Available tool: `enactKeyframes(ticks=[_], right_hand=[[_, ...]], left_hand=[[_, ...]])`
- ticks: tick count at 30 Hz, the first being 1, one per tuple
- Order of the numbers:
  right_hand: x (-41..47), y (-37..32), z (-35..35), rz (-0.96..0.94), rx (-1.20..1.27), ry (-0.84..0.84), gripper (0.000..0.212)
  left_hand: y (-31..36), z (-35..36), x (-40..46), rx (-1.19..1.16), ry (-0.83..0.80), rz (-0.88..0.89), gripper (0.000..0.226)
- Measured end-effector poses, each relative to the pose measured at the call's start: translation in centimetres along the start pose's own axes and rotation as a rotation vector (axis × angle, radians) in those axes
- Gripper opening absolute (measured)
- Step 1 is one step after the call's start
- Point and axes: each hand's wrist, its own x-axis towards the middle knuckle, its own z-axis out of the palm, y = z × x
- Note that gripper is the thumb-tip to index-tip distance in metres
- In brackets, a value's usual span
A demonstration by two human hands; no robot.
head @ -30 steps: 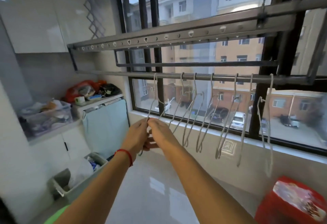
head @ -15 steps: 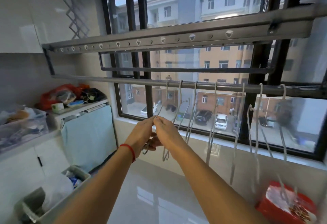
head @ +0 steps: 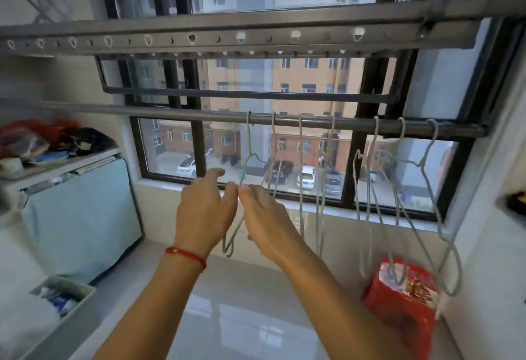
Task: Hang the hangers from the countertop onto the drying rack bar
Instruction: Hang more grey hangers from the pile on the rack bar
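Several grey wire hangers [head: 367, 189] hang in a row from the lower drying rack bar [head: 170, 111] in front of the window. The leftmost hanger [head: 250, 143] has its hook over the bar and its body slants down to the left. My left hand [head: 203, 211] and my right hand [head: 267, 217] meet at this hanger's shoulder, thumbs and fingertips pinched on the wire. The left index finger sticks out above the others. My hands hide the middle of the wire.
A wide rack beam with holes [head: 256, 38] runs overhead. A red stool [head: 404, 297] stands on the white countertop [head: 250, 325] under the right hangers. At left are a blue-covered appliance [head: 82, 217], clutter [head: 42, 143] on top of it and a bin [head: 57, 300].
My view has swung and moved closer to the window. Both hands stay together on the leftmost hanger and have risen a little. My left index finger has lifted away from the others.
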Motion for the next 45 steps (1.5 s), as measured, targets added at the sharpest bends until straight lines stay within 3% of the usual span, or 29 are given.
enactKeyframes(ticks=[3,5,7,14,22,28,42,45], right_hand=[[-1.7,0.1,-2.5,-0.069,0.007,0.145,0.041],[-2.5,0.3,-4.8,-0.099,0.033,0.226,0.034],[-3.1,1.1,-7.7,-0.109,0.066,0.306,0.028],[-9.8,7.6,-22.5,-0.173,0.117,0.654,0.015],[-19.9,19.9,-41.3,0.091,0.112,0.883,0.023],[-26.9,28.8,-51.0,0.338,0.090,1.023,0.020],[-35.0,48.4,-66.7,0.783,0.267,1.354,0.018],[-34.5,51.0,-71.9,0.856,0.190,1.377,0.018]], left_hand=[[3.1,0.9,-1.2,0.035,0.178,0.232,0.035],[5.6,2.0,-2.1,-0.109,0.166,0.321,0.030],[8.1,3.6,-3.2,-0.310,0.082,0.355,0.027],[19.7,11.2,-9.1,-0.530,-0.141,0.468,0.026],[37.7,26.7,-19.8,-0.818,-0.661,0.314,0.019],[45.9,38.9,-27.5,-0.711,-1.007,0.163,0.026],[63.4,62.5,-36.5,-0.553,-1.443,0.460,0.008],[68.5,70.0,-37.6,-0.431,-1.513,0.622,0.021]])
